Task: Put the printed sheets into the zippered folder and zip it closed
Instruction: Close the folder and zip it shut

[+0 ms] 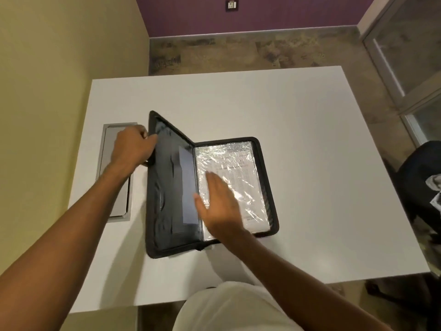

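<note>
Head view looks down on a white surface (298,103) where the black zippered folder (167,187) lies open like a book, near the person's edge and left of the middle. Its long axis and its spine run from the near edge away from the person, the far end leaning slightly to the left. The right half lies flat on the surface; the left cover is raised and tilted up, its dark lining facing right. The zip track is undone around the rim. The left grip (133,146) has its fingers curled round the outer edge of the raised cover, near the far corner, and holds it up. The printed sheets (238,168) lie in the flat right half under a shiny clear sleeve, their long axis in line with the folder's. The right grip (220,206) is spread flat, palm down, fingers straight and thumb out, over the near left part of the sheets; it is blurred, and whether it presses the sleeve or hangs just above it cannot be told. Just left of the folder a grey hatch (114,187) is set into the surface, partly under the left forearm. A black chair (420,177) stands at the right edge.
</note>
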`<act>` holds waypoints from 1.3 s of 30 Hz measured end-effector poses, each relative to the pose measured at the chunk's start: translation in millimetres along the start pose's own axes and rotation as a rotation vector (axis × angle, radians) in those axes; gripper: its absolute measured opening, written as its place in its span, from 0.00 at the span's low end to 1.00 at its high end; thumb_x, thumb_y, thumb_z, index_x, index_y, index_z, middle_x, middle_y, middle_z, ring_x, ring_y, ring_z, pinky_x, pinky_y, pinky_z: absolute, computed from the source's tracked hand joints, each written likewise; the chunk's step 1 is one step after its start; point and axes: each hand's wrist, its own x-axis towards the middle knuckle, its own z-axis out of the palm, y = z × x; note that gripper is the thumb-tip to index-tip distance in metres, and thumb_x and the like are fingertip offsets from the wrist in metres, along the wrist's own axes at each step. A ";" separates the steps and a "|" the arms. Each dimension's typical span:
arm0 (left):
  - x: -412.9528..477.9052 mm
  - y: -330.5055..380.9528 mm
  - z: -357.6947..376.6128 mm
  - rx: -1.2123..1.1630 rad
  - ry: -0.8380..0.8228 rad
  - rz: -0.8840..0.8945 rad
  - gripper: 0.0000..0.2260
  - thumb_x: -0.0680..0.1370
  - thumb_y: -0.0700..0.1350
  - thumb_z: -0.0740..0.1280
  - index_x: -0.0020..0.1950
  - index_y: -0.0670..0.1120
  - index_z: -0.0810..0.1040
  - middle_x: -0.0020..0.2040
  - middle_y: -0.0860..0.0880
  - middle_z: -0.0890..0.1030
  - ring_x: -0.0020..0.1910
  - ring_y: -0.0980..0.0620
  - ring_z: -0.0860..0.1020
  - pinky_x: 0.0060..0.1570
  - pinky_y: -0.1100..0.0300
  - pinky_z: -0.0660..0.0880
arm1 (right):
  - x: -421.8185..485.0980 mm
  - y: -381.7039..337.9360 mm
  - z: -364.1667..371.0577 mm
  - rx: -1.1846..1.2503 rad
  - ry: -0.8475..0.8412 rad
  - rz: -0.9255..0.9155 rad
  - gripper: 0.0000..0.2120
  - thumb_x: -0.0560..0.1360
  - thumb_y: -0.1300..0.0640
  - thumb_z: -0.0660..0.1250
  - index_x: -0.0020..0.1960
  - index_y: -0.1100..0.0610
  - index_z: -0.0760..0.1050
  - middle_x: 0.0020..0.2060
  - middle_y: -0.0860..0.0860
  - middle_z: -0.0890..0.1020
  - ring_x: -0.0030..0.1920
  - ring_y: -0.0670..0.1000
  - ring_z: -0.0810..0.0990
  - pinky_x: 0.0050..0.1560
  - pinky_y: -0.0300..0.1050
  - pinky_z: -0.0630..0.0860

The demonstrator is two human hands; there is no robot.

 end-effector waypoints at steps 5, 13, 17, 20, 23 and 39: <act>-18.5 55.1 26.1 -0.181 -0.103 0.036 0.14 0.80 0.47 0.69 0.44 0.35 0.77 0.37 0.39 0.84 0.26 0.45 0.84 0.27 0.47 0.84 | -1.9 -54.8 -11.5 -0.016 -0.037 -0.066 0.34 0.82 0.42 0.62 0.81 0.53 0.54 0.74 0.54 0.71 0.72 0.56 0.72 0.70 0.56 0.74; -58.9 43.0 102.6 -0.327 -0.254 0.290 0.13 0.84 0.48 0.66 0.68 0.51 0.81 0.65 0.51 0.82 0.62 0.50 0.81 0.65 0.51 0.78 | 0.9 6.1 -44.5 -0.051 0.066 0.124 0.32 0.79 0.65 0.59 0.81 0.52 0.57 0.67 0.54 0.69 0.59 0.60 0.78 0.59 0.58 0.79; -79.0 16.2 155.4 -0.083 -0.433 0.389 0.29 0.83 0.53 0.68 0.83 0.56 0.62 0.84 0.42 0.60 0.84 0.44 0.57 0.81 0.50 0.55 | 3.4 63.8 -51.7 -0.043 0.133 0.205 0.37 0.79 0.70 0.61 0.83 0.50 0.53 0.68 0.54 0.69 0.64 0.55 0.76 0.65 0.51 0.76; -92.5 8.8 191.3 0.055 -0.492 0.375 0.35 0.82 0.58 0.66 0.85 0.61 0.52 0.86 0.43 0.49 0.85 0.38 0.47 0.81 0.38 0.50 | 8.7 102.7 -51.9 -0.056 0.130 0.320 0.38 0.79 0.68 0.65 0.82 0.47 0.53 0.70 0.53 0.70 0.68 0.55 0.74 0.68 0.50 0.75; -102.2 13.9 218.4 0.089 -0.533 0.294 0.36 0.82 0.61 0.65 0.84 0.65 0.47 0.86 0.51 0.42 0.84 0.39 0.42 0.77 0.28 0.52 | 9.6 134.6 -50.3 -0.053 0.114 0.381 0.35 0.79 0.66 0.67 0.81 0.52 0.58 0.68 0.55 0.71 0.68 0.57 0.74 0.67 0.52 0.76; -115.3 21.3 267.9 0.334 -0.510 0.231 0.35 0.83 0.52 0.64 0.86 0.56 0.49 0.86 0.47 0.42 0.84 0.42 0.38 0.77 0.30 0.43 | -1.8 205.7 -21.6 -0.363 -0.195 0.362 0.40 0.79 0.58 0.67 0.83 0.60 0.49 0.83 0.60 0.54 0.80 0.61 0.61 0.77 0.53 0.64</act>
